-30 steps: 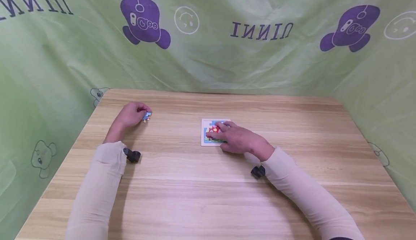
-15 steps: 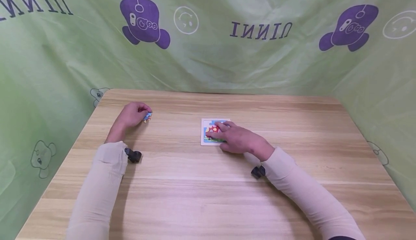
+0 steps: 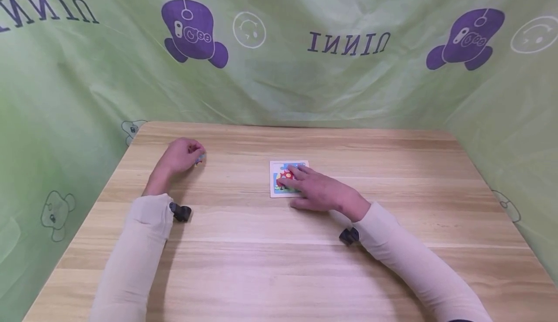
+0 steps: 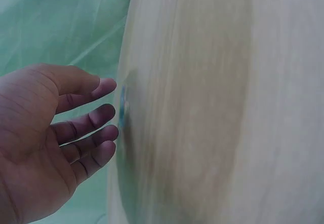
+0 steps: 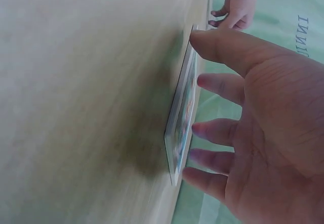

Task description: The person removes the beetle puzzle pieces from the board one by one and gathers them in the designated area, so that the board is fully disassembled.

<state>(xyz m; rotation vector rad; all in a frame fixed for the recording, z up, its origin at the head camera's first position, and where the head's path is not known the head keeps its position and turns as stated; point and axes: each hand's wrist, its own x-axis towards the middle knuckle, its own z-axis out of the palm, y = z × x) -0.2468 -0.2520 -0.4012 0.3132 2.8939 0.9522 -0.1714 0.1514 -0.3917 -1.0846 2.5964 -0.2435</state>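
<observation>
In the head view my left hand (image 3: pixel 179 156) is low over the left part of the table, fingers bent down around a small blue puzzle piece (image 3: pixel 199 159), mostly covered. The left wrist view has the thumb near the index finger and the fingertips right beside the piece (image 4: pixel 124 106), which lies at the table surface. My right hand (image 3: pixel 321 190) spreads over a square framed puzzle (image 3: pixel 279 193) with a red, white-rimmed picture. In the right wrist view its thumb is at the near edge of the puzzle (image 5: pixel 178 113), the other fingers reaching above its face.
A wooden table (image 3: pixel 270 268) carries everything. Behind and beside it hangs a green curtain (image 3: pixel 279 89) with purple figures. Small black cameras (image 3: pixel 180 212) sit at both sleeve cuffs.
My left hand has shifted slightly right and the blue piece shows less beneath its fingers. The right hand has drawn slightly toward me over the puzzle, its fingers still spread.
</observation>
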